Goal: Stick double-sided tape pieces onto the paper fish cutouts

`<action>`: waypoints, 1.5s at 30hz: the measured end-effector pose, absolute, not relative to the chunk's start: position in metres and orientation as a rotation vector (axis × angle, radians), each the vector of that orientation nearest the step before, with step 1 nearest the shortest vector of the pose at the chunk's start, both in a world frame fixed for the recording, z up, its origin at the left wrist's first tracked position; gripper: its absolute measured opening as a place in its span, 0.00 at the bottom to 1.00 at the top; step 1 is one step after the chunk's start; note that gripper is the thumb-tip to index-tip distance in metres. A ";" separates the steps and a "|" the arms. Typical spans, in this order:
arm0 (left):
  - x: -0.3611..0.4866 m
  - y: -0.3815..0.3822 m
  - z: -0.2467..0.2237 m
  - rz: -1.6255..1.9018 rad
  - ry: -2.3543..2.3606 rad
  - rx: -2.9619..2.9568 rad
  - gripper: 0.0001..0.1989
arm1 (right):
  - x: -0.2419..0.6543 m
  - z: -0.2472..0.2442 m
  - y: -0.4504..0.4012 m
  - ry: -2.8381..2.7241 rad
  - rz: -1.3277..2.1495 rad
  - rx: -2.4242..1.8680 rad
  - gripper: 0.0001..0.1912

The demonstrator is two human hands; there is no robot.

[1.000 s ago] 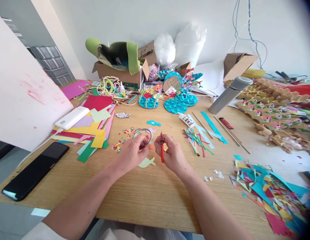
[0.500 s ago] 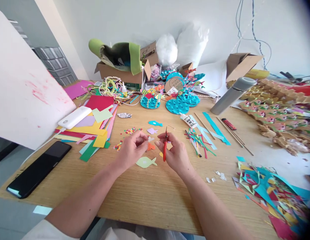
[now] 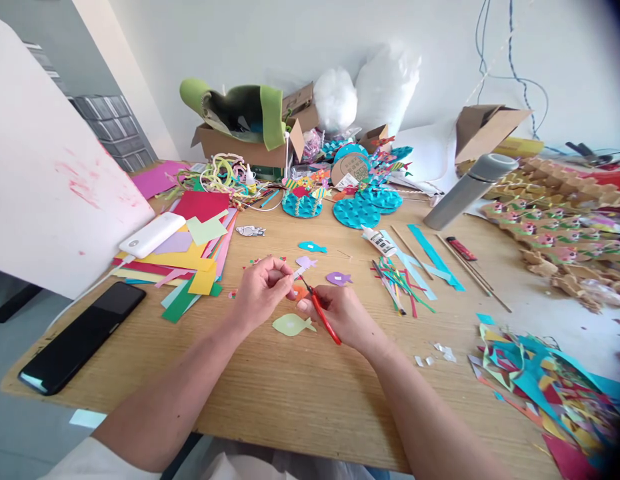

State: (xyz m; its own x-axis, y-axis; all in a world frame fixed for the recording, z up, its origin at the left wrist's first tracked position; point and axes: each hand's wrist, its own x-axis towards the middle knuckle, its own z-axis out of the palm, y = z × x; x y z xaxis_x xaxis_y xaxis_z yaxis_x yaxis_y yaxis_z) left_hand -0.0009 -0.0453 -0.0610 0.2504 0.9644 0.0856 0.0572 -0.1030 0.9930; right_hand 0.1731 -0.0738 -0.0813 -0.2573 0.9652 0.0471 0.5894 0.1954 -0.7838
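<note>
Between the fingertips of my left hand [image 3: 264, 288] is a small white strip [image 3: 299, 273], perhaps paper or tape. My right hand [image 3: 340, 312] grips red-handled scissors [image 3: 324, 319], their blades pointing up and left at the strip. Whether the blades touch it, I cannot tell. On the table under and around my hands lie paper fish: a light green fish [image 3: 291, 325], a purple fish [image 3: 339, 277], a lilac fish [image 3: 306, 262], a blue fish [image 3: 312, 247], and an orange piece [image 3: 301, 293] partly hidden by my fingers.
Coloured paper sheets [image 3: 205, 200] with a white power bank [image 3: 149, 235] and a black phone [image 3: 83, 337] are left. A glue bottle [image 3: 379, 241], thin paper strips [image 3: 397, 283], sticks [image 3: 470, 267] and a grey flask [image 3: 467, 190] stand or lie right. Paper scraps [image 3: 550, 380] heap at the right edge.
The scissors have swung from upright to tilted left, their tips now at the white strip. My right hand has turned and lowered slightly, uncovering the purple fish.
</note>
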 end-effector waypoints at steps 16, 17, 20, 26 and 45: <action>-0.001 -0.048 -0.059 1.015 1.047 1.482 0.04 | 0.173 -0.079 -0.073 -1.863 1.012 -1.497 0.29; -0.001 -0.048 -0.059 1.014 1.050 1.484 0.04 | 0.173 -0.079 -0.073 -1.860 1.011 -1.498 0.30; -0.001 -0.048 -0.059 1.021 1.057 1.501 0.05 | 0.173 -0.078 -0.073 -1.851 1.004 -1.506 0.30; -0.001 -0.049 -0.058 1.025 1.054 1.515 0.05 | 0.172 -0.074 -0.074 -1.877 0.894 -1.557 0.29; -0.004 -0.051 -0.063 1.076 1.055 1.669 0.09 | 0.176 -0.083 -0.073 -2.004 0.208 -1.735 0.30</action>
